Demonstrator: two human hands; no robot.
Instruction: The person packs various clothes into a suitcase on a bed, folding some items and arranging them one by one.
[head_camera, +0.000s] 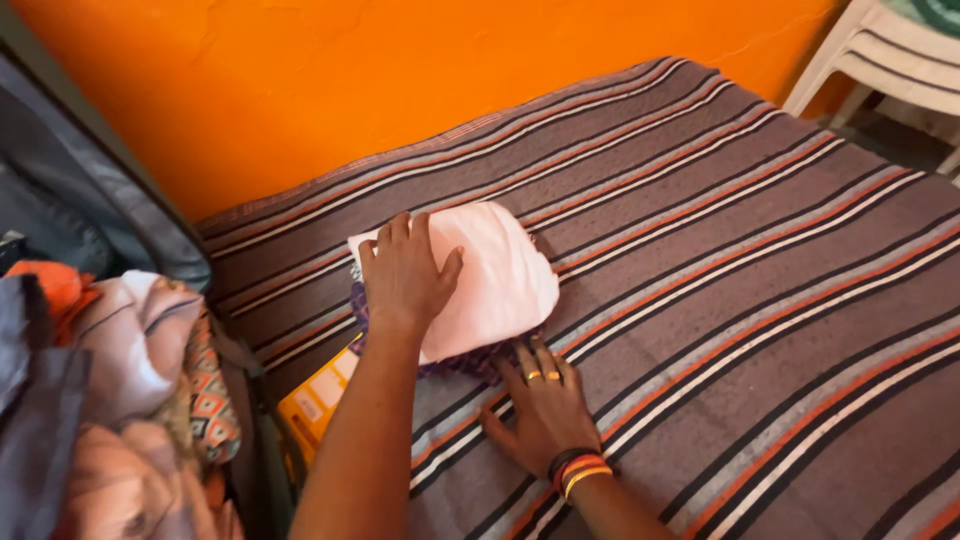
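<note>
Two hands are on a small folded bundle here, all seen from the head camera looking down onto a bed (760, 300) covered in a grey-brown blanket with orange, white and black stripes.

Left hand (405, 275) lies flat on top of the pink folded cloth (500, 275), palm down, fingers (395, 235) spread and pointing away toward the wall. It's pressing on the cloth rather than clutching it, so nothing is really held. The pink cloth sits near the far left part of the bed, close to the orange wall (400, 80). Under it there's a purple patterned fabric (465, 362) poking out at the near edge, so the pink piece is stacked on that.

Right hand (545, 405) rests on the blanket just beside the bundle's near edge, fingers stretched out flat with the tips touching or slipping under the purple layer; I can't tell which. It's open too, gripping nothing. You can see gold rings on two of its fingers and a stack of black, red and yellow bangles (578, 468) at the wrist.

Just left of the left forearm, a yellow packet (315, 400) lies at the bed's edge. Further left is a loose heap of clothes (130, 400), pinkish and orange-patterned stuff, with a grey bag-like thing (90, 190) behind it. Top right corner shows white plastic chairs (890, 60), stacked, well apart from the bundle.
</note>
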